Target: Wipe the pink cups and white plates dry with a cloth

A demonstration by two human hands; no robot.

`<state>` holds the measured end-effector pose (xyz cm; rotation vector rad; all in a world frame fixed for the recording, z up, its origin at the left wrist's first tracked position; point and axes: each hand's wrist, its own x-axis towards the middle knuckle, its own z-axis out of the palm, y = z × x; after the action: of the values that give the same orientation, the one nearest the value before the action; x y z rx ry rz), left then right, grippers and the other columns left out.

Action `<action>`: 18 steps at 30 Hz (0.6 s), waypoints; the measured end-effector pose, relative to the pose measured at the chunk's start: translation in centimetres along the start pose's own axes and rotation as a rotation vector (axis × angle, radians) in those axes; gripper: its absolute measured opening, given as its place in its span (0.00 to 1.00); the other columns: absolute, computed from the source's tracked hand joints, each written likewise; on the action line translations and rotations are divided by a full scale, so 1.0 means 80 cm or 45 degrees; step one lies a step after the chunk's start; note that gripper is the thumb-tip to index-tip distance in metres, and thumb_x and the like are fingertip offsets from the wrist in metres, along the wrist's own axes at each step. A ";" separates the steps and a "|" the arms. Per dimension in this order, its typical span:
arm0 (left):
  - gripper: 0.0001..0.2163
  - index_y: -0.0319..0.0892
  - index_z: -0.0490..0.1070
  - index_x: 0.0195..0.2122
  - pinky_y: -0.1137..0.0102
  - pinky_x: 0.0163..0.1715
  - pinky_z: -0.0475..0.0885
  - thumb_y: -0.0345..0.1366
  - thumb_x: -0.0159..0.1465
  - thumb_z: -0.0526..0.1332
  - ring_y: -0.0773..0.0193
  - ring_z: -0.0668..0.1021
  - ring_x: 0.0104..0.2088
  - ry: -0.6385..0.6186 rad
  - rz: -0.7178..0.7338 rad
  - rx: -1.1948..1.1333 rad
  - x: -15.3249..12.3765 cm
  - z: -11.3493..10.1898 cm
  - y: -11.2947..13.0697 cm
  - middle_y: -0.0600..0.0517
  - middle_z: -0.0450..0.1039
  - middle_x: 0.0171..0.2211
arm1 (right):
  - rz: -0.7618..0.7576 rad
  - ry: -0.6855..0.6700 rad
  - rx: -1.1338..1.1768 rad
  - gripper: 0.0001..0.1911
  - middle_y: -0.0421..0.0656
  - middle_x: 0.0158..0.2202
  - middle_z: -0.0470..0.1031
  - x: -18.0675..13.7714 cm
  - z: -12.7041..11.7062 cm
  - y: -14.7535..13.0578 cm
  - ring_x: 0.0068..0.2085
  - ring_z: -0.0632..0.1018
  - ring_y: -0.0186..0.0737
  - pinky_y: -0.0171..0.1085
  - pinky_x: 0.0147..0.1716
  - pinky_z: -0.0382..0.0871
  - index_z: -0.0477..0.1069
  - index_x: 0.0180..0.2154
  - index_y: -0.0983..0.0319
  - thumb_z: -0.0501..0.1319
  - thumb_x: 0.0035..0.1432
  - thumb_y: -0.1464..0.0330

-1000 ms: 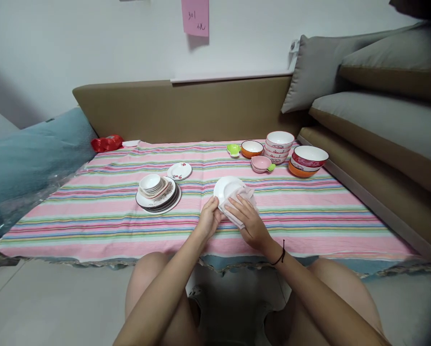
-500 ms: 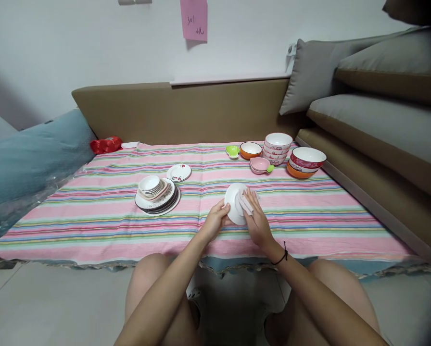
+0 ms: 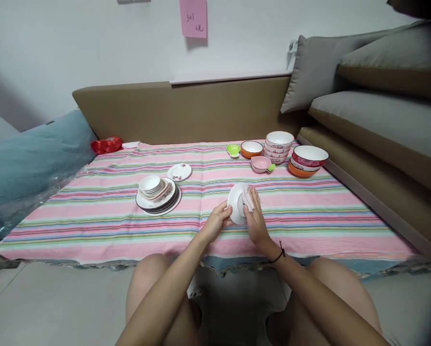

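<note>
A small white plate (image 3: 234,204) is tilted up above the striped cloth, its underside ring facing me. My left hand (image 3: 217,221) grips its left rim, thumb on the near face and fingers behind. Against the plate's right part, my right hand (image 3: 256,218) presses a pale wiping cloth (image 3: 247,198), fingers closed over it. To the left stands a stack of plates (image 3: 161,207) topped with small white bowls (image 3: 151,183). Behind that stack lies a single white plate with red flowers (image 3: 179,171).
Farther right are a green leaf-shaped dish (image 3: 233,150), an orange bowl (image 3: 251,149), pink dishes (image 3: 261,164), stacked patterned bowls (image 3: 279,140) and more stacked bowls (image 3: 308,162). Grey cushions (image 3: 381,115) pile at the right. A red bundle (image 3: 106,144) lies back left on the striped cloth (image 3: 103,206).
My right hand and the wiping cloth have shifted slightly toward the plate's right upper edge. The plate has moved a little to the right, still in my left hand.
</note>
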<state>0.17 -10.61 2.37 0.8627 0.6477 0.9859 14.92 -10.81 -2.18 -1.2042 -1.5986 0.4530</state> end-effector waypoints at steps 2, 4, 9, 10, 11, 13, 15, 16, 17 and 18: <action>0.21 0.39 0.73 0.49 0.63 0.40 0.75 0.42 0.56 0.68 0.56 0.79 0.39 0.002 -0.022 -0.028 -0.001 0.001 -0.002 0.45 0.77 0.42 | -0.103 -0.077 -0.058 0.29 0.40 0.70 0.43 0.003 -0.004 -0.003 0.70 0.42 0.48 0.60 0.66 0.40 0.43 0.68 0.54 0.45 0.68 0.65; 0.18 0.39 0.73 0.46 0.64 0.39 0.75 0.42 0.58 0.67 0.59 0.80 0.36 0.039 -0.021 -0.092 0.000 -0.002 0.000 0.46 0.77 0.40 | -0.270 -0.207 -0.142 0.29 0.40 0.70 0.46 0.001 -0.009 -0.008 0.70 0.43 0.49 0.60 0.66 0.43 0.44 0.67 0.53 0.46 0.67 0.66; 0.11 0.39 0.72 0.45 0.66 0.41 0.75 0.37 0.64 0.61 0.61 0.79 0.39 0.218 0.114 -0.308 0.004 -0.014 0.014 0.46 0.77 0.42 | -0.596 -0.432 -0.358 0.32 0.39 0.70 0.47 -0.016 -0.015 -0.017 0.69 0.45 0.53 0.62 0.64 0.48 0.45 0.67 0.53 0.48 0.63 0.70; 0.11 0.40 0.71 0.47 0.65 0.42 0.75 0.37 0.65 0.58 0.60 0.79 0.40 0.241 0.123 -0.336 0.004 -0.015 0.017 0.46 0.77 0.44 | -0.611 -0.422 -0.380 0.33 0.39 0.70 0.46 -0.019 -0.015 -0.016 0.70 0.44 0.54 0.62 0.64 0.48 0.44 0.68 0.53 0.48 0.63 0.71; 0.12 0.40 0.70 0.48 0.64 0.43 0.76 0.37 0.66 0.56 0.60 0.79 0.41 0.260 0.123 -0.355 0.005 -0.016 0.019 0.46 0.77 0.45 | -0.607 -0.394 -0.387 0.34 0.39 0.70 0.45 -0.021 -0.015 -0.016 0.70 0.43 0.54 0.62 0.64 0.48 0.42 0.68 0.53 0.48 0.63 0.71; 0.13 0.40 0.70 0.50 0.62 0.43 0.76 0.38 0.68 0.53 0.59 0.79 0.42 0.290 0.122 -0.373 0.006 -0.016 0.023 0.46 0.76 0.47 | -0.540 -0.308 -0.360 0.34 0.39 0.71 0.40 -0.023 -0.016 -0.015 0.70 0.41 0.54 0.63 0.64 0.46 0.39 0.68 0.53 0.47 0.64 0.71; 0.13 0.41 0.69 0.50 0.62 0.42 0.77 0.37 0.68 0.53 0.60 0.79 0.41 0.298 0.122 -0.343 0.006 -0.014 0.025 0.47 0.76 0.47 | -0.414 -0.209 -0.275 0.33 0.38 0.71 0.35 -0.020 -0.017 -0.014 0.70 0.38 0.54 0.64 0.65 0.44 0.36 0.68 0.53 0.46 0.66 0.70; 0.13 0.41 0.70 0.49 0.62 0.42 0.77 0.38 0.67 0.54 0.60 0.79 0.41 0.285 0.119 -0.306 0.006 -0.013 0.025 0.47 0.76 0.47 | -0.333 -0.166 -0.215 0.33 0.38 0.71 0.32 -0.018 -0.018 -0.014 0.70 0.38 0.53 0.63 0.65 0.43 0.36 0.68 0.53 0.46 0.67 0.69; 0.12 0.41 0.70 0.49 0.62 0.41 0.77 0.38 0.66 0.56 0.59 0.79 0.41 0.263 0.117 -0.259 0.006 -0.012 0.025 0.46 0.76 0.46 | -0.245 -0.131 -0.149 0.32 0.39 0.71 0.30 -0.015 -0.020 -0.013 0.70 0.39 0.52 0.61 0.66 0.43 0.36 0.68 0.54 0.46 0.67 0.67; 0.13 0.41 0.71 0.48 0.62 0.41 0.77 0.39 0.65 0.58 0.58 0.79 0.41 0.231 0.113 -0.206 0.005 -0.011 0.024 0.46 0.77 0.46 | -0.159 -0.104 -0.084 0.31 0.39 0.71 0.30 -0.012 -0.021 -0.012 0.70 0.40 0.51 0.59 0.66 0.43 0.36 0.68 0.54 0.45 0.68 0.65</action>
<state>-1.21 -9.39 3.55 0.6689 0.6776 1.1899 15.93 -12.49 -1.23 -1.1397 -1.7591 0.3759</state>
